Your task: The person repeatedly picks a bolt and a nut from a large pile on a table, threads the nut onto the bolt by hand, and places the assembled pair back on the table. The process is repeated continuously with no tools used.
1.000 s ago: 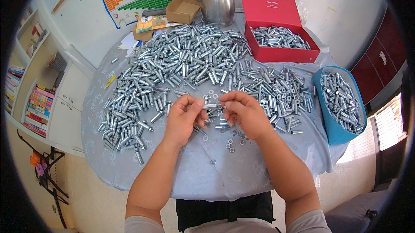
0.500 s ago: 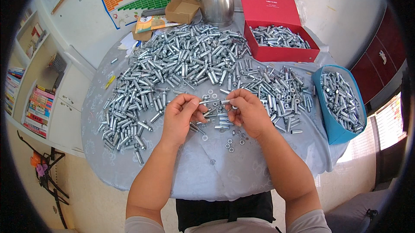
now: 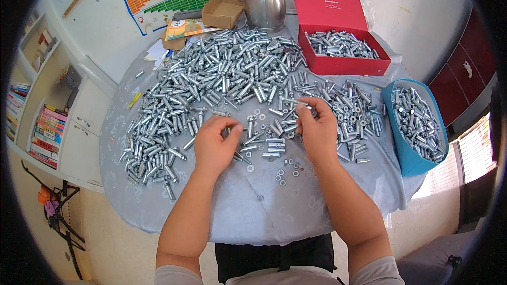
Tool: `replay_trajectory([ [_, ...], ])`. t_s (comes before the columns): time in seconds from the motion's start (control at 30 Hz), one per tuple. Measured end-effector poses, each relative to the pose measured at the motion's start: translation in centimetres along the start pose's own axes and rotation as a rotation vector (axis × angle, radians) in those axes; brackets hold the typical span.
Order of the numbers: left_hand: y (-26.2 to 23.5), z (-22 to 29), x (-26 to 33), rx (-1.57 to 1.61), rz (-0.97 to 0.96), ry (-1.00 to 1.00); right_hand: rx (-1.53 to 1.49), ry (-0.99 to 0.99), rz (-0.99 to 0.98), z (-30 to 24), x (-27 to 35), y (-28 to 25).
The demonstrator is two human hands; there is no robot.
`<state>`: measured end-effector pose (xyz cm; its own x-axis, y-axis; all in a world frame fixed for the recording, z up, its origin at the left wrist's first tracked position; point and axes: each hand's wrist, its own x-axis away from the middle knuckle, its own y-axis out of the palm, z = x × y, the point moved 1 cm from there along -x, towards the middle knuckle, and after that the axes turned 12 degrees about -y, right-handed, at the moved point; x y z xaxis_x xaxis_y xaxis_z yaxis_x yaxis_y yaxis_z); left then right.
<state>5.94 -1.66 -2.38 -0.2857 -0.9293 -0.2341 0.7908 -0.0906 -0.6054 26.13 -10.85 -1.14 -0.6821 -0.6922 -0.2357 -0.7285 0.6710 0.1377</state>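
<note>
My left hand [image 3: 216, 141] hovers low over the middle of the table, its fingers loosely curved and the thumb apart from them, with nothing visible between. Just right of its thumb lies a silvery expansion bolt [image 3: 252, 125]. My right hand [image 3: 320, 133] is at the near edge of the right-hand heap, thumb and forefinger closed around the end of a thin metal bolt [image 3: 292, 100]. Between the hands lie several short metal sleeves [image 3: 274, 146] and loose bolts. Small nuts [image 3: 282, 177] and washers sit nearer to me.
A large heap of expansion bolts [image 3: 227, 68] covers the table's far and left parts. At the back right stands a red box [image 3: 343, 67] of bolts, lid raised. A blue bin [image 3: 420, 164] of bolts is at the right edge. Behind stand a metal pot [image 3: 264, 7] and small carton [image 3: 222, 13].
My hands have moved apart. The left hand has drawn back slightly left and no longer shows a bolt; the right has moved up and right, from a sleeve to a thin bolt.
</note>
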Motion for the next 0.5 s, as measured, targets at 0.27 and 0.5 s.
replay_trajectory([
  [0.27,1.2,0.9,0.2,-0.327,0.120,0.226,0.427,-0.415,0.084,1.7,-0.5,-0.8],
  [0.5,1.4,0.9,-0.1,-0.365,0.098,0.229,0.562,-0.644,-0.021,2.0,-0.3,-0.3],
])
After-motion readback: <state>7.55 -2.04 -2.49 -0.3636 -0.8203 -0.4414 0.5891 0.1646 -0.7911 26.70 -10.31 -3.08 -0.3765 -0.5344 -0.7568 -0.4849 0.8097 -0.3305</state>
